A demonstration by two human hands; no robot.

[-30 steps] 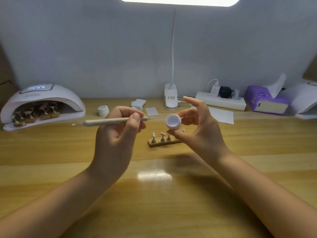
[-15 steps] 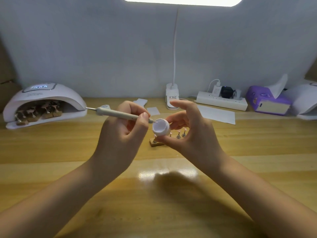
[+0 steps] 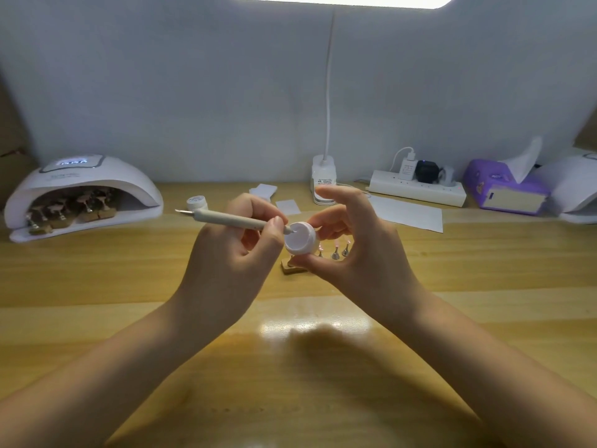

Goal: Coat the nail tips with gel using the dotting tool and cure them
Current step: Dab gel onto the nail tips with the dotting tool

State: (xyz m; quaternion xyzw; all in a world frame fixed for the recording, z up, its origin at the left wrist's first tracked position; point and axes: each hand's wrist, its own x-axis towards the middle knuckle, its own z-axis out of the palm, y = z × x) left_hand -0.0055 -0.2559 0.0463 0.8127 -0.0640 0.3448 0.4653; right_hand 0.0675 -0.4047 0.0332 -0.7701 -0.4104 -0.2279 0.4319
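Note:
My left hand (image 3: pixel 231 263) grips a beige dotting tool (image 3: pixel 226 218), its tip dipped into a small white gel pot (image 3: pixel 298 243). My right hand (image 3: pixel 358 253) pinches that pot between thumb and fingers, tilted toward me above the table. Right behind the pot, a small wooden holder (image 3: pixel 292 268) with nail tips on metal stands (image 3: pixel 334 252) sits on the table, partly hidden by my right hand. At the far left, a white curing lamp (image 3: pixel 80 189) holds several more wooden holders with nail tips (image 3: pixel 74 206) inside.
A white jar lid (image 3: pixel 197 202) lies behind the tool. At the back stand a desk lamp base (image 3: pixel 324 179), a power strip (image 3: pixel 416 187), white paper sheets (image 3: pixel 407 213), a purple tissue box (image 3: pixel 504 189) and a second white device (image 3: pixel 578 189) at the right edge.
My hands came together: the tool tilted down and its tip went into the gel pot. The pot moved left and slightly toward me, covering part of the wooden holder.

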